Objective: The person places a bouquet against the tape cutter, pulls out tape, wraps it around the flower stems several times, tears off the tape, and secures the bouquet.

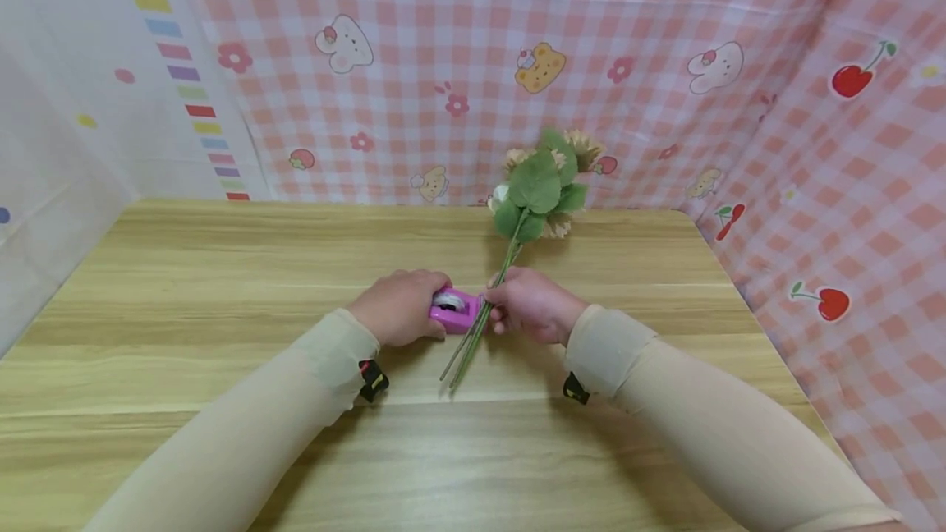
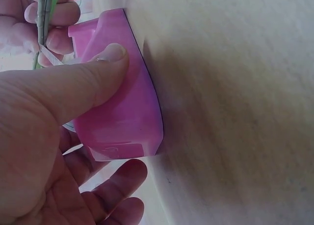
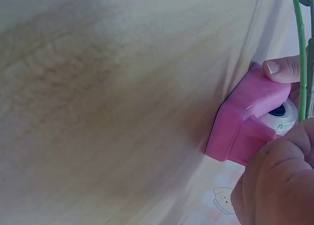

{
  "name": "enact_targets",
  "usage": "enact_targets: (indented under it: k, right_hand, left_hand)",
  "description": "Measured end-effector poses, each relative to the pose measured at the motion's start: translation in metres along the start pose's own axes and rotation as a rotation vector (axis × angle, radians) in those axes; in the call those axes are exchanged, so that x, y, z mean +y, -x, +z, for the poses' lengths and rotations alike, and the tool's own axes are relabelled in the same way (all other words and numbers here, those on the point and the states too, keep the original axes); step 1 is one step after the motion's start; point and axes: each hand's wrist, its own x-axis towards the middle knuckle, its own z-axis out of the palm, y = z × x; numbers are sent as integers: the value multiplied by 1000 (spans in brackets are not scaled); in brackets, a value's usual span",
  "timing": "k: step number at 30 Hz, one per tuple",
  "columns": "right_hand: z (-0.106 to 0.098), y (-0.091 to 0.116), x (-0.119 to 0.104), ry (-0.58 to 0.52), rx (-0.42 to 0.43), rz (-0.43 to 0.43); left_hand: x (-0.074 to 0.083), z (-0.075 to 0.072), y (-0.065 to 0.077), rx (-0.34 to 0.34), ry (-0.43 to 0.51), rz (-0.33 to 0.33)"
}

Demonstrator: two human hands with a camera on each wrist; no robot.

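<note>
My left hand (image 1: 399, 307) grips a pink tape dispenser (image 1: 463, 321) on the table, its thumb along the near side in the left wrist view. A roll of clear tape (image 3: 284, 121) sits inside the dispenser. With my right hand (image 1: 537, 307) I pinch the stems (image 1: 512, 253) of a bunch of artificial flowers close to the dispenser's front end. A short strip of tape (image 2: 50, 55) stretches between dispenser and stems in the left wrist view. The leaves (image 1: 535, 185) and pale blooms point away from me; the stem ends point toward me. Fingers partly hide the stems' middle.
The wood-grain table (image 1: 222, 286) extends around both hands. A pink checked cloth (image 1: 414, 48) hangs behind its back edge, and another patterned cloth (image 1: 872, 187) borders the right side. White cloth (image 1: 66, 105) covers the left side.
</note>
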Motion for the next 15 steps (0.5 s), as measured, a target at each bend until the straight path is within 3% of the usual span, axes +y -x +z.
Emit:
enact_targets:
  k: [15]
  right_hand:
    - [-3,0,-6,-52,-73,9]
  left_hand:
    - [-1,2,-1,-1,-18,11]
